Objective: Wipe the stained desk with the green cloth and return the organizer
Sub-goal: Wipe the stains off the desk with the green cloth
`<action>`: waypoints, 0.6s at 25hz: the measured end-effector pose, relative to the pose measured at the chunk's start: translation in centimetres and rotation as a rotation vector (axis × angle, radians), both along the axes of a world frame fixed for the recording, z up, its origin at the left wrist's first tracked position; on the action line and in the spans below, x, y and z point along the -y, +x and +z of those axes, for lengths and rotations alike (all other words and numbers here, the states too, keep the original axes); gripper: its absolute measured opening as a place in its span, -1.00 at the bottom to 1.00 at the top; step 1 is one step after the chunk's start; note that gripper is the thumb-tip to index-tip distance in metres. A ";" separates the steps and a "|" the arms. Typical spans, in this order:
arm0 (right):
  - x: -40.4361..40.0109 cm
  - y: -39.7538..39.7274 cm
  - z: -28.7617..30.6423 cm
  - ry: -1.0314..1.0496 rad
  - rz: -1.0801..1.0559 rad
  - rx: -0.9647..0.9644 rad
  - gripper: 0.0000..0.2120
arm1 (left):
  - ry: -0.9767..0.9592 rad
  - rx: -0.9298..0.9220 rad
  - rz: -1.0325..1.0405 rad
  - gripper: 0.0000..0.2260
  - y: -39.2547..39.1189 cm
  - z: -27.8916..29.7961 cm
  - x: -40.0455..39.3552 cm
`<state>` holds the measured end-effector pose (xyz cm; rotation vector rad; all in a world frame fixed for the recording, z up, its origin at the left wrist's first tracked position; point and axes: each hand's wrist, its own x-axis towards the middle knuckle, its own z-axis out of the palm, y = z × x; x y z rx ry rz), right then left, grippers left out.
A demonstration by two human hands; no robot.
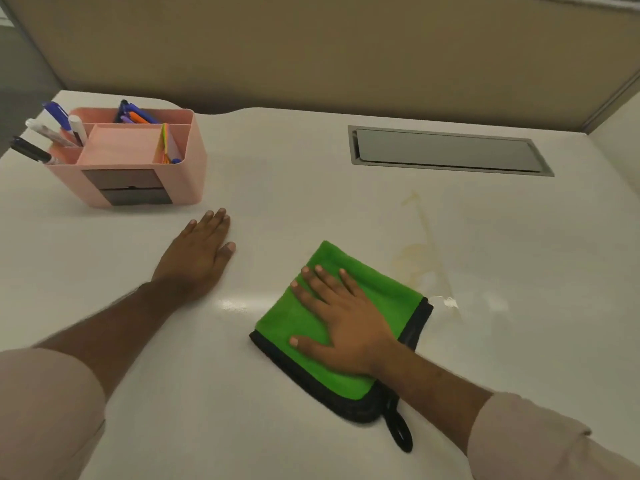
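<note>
A folded green cloth [304,317] with a black hem and hanging loop lies on the white desk [311,188]. My right hand [343,320] presses flat on top of it, fingers spread. A yellowish stain [420,252] streaks the desk just right of the cloth, with a wet patch near the cloth's right corner. My left hand [201,252] rests palm down on the bare desk, left of the cloth, holding nothing. The pink organizer [138,157], filled with pens and markers, stands at the far left of the desk, beyond my left hand.
A grey cable hatch [446,150] is set flush into the desk at the back right. A beige partition wall [346,46] runs behind the desk. The desk's left edge lies just past the organizer.
</note>
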<state>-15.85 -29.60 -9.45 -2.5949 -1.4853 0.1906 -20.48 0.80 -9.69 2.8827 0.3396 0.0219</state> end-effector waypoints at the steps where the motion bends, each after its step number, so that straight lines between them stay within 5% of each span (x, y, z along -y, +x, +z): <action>1: 1.1 0.2 0.2 -0.010 0.020 0.005 -0.22 | -0.014 -0.001 0.017 -0.48 0.3 0.1 0.1; 15: -2.0 18.1 1.0 -0.051 -0.173 0.021 -0.08 | 0.022 -0.002 0.050 -0.39 1.1 -0.8 1.3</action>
